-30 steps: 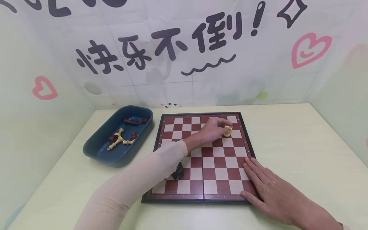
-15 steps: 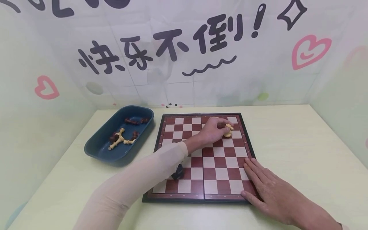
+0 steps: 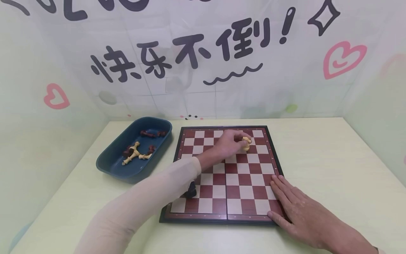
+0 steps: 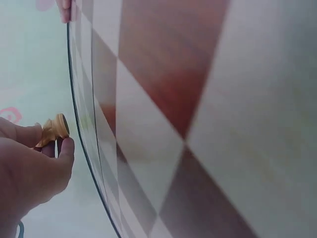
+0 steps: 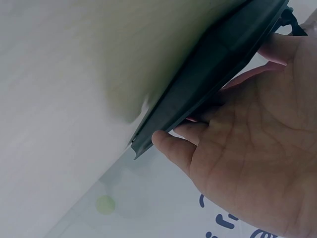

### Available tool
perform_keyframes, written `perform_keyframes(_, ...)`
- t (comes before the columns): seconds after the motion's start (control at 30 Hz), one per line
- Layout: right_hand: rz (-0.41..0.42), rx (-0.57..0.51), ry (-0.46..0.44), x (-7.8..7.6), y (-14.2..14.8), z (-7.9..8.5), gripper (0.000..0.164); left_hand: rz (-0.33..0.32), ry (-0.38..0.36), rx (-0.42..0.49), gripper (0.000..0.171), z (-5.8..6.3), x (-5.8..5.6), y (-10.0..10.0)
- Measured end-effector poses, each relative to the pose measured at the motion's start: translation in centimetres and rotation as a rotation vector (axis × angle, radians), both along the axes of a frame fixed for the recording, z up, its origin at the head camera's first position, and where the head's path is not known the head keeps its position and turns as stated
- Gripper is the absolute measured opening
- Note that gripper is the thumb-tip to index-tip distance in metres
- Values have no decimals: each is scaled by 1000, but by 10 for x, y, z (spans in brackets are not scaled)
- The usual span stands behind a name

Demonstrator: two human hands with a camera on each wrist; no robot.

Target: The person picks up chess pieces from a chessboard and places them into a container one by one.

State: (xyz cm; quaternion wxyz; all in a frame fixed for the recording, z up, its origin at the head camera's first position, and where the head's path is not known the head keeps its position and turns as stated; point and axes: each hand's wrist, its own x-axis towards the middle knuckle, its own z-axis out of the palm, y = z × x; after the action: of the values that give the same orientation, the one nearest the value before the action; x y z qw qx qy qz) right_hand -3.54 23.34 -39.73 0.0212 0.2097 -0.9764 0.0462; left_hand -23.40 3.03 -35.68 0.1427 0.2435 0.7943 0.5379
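In the head view, my left hand [image 3: 229, 144] reaches over the far right part of the chessboard [image 3: 236, 192]. Its thumb and fingers pinch a cream chess piece [image 3: 246, 144]. Seen from the left wrist, the piece [image 4: 55, 127] is tilted, with its dark underside turned toward the board [image 4: 143, 99] and a gap between them. My right hand [image 3: 301, 211] rests with extended fingers on the board's near right edge. In the right wrist view, that hand [image 5: 247, 139] lies along the black side of the board [image 5: 198, 74].
A blue tray [image 3: 104, 167] with several cream and dark red chess pieces [image 3: 134, 153] stands left of the board. A black object [image 3: 191, 190], apparently the wrist camera, hangs under the left sleeve [image 3: 149, 197]. A printed wall cloth [image 3: 190, 102] rises behind the table.
My left hand has shifted slightly left across the board with the cream chess piece. The right hand keeps its place on the board's edge. The head view has tilted a little.
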Motion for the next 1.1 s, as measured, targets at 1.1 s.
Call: perform_keyframes(1.1,11,-7,11,-1,0,-2,82,140,48,-50,23,0,-15,-68)
